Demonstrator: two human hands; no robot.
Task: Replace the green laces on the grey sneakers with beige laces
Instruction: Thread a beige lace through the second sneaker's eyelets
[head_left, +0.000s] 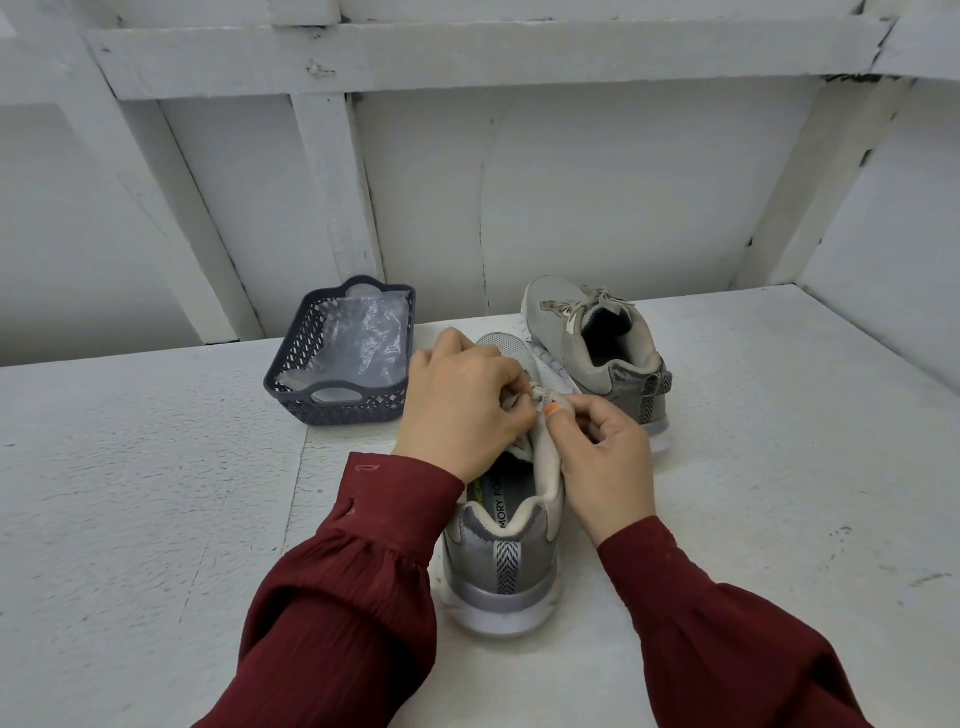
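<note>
Long dark red sleeves fill the lower part of the frame. The left sleeve is a thin, crinkled fabric with fine lengthwise ribs. It hangs full and loose, then gathers into a smoother, fitted cuff at the wrist. That cuff carries a small loop and a covered button in the same red. The right sleeve is of the same cloth and cut. The left hand is bare. The right hand shows one nail painted orange.
</note>
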